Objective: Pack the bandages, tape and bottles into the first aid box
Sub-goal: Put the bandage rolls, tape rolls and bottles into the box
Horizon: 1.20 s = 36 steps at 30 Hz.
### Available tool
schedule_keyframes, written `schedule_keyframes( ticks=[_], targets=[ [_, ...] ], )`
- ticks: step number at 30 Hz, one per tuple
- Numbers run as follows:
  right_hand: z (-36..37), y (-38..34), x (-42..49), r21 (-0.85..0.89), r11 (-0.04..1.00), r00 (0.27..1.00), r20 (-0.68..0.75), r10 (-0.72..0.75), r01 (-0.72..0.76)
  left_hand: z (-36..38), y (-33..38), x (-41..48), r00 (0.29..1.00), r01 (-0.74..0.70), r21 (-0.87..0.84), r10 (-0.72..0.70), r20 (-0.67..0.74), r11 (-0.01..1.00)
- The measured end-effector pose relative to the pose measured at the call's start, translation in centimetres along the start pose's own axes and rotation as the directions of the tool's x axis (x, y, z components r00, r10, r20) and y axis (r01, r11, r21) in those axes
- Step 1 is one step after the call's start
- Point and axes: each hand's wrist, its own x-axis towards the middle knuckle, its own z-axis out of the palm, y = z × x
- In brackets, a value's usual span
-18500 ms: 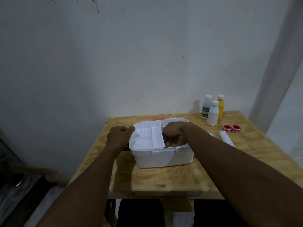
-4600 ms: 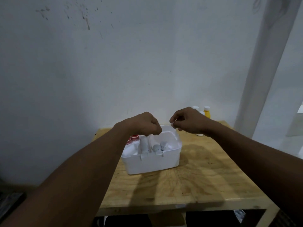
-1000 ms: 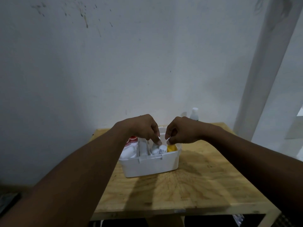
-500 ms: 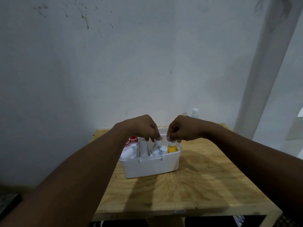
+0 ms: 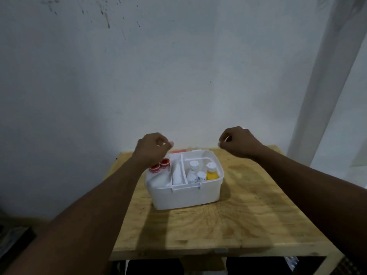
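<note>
1. Hovering above the box (image 5: 186,195): left hand (image 5: 153,148) over its left rear corner, right hand (image 5: 238,142) past its right rear. Both are clenched, with nothing seen in them.
2. Inside the box, tape (image 5: 164,164) sits left, bandage (image 5: 176,175) in the middle, and bottles (image 5: 192,172) right, standing upright.
3. The box stands on the worktop (image 5: 248,215).

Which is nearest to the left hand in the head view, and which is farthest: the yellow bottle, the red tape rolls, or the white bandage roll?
1. The red tape rolls, left compartment, just below the left hand.
2. The white bandage roll, middle compartment.
3. The yellow bottle, right compartment.
</note>
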Motion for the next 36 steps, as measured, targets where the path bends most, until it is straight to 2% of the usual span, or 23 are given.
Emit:
schedule_keyframes(
  ticks=[2,4,7,11,15,21,27,30,33,36],
  targets=[
    [0.6,1.7,0.7,0.016,0.995,0.992,-0.080,0.100,-0.099,0.2,-2.5,-0.4,0.992,0.119,-0.039,-0.120,-0.034,0.992],
    [1.1,2.9,1.1,-0.004,0.985,0.980,-0.105,0.171,-0.173,0.3,-4.7,-0.9,0.970,0.243,-0.128,-0.245,-0.002,0.962],
    [1.5,4.3,2.1,-0.091,0.970,0.969,-0.123,0.212,-0.224,1.0,-6.4,-1.2,0.936,0.344,-0.312,-0.349,0.041,0.886],
    [1.7,5.5,4.0,-0.178,0.958,0.974,-0.050,0.221,-0.227,2.2,-6.4,-1.1,0.929,0.351,-0.393,-0.367,0.035,0.850],
    [1.6,6.1,5.4,-0.228,0.955,0.979,0.025,0.201,-0.190,2.6,-6.5,-0.5,0.925,0.356,-0.402,-0.379,0.023,0.844],
    [1.5,6.4,6.3,-0.307,0.940,0.987,-0.111,0.119,-0.148,2.8,-6.1,-0.2,0.912,0.391,-0.417,-0.406,0.058,0.820],
    [1.1,6.3,6.3,-0.300,0.946,0.991,-0.084,0.101,-0.122,2.9,-5.9,-0.1,0.911,0.398,-0.377,-0.409,0.054,0.836],
    [0.8,6.1,5.9,-0.257,0.960,0.992,-0.097,0.086,-0.109,2.9,-5.7,-0.1,0.914,0.392,-0.344,-0.402,0.046,0.853],
    [-0.1,5.0,5.5,-0.192,0.975,0.980,-0.187,0.072,-0.109,2.9,-5.4,-0.1,0.920,0.378,-0.338,-0.392,0.029,0.862],
    [-1.9,2.4,5.5,-0.115,0.993,0.962,-0.273,0.002,-0.035,2.9,-5.3,0.0,0.915,0.389,-0.345,-0.403,0.034,0.854]
  ],
)
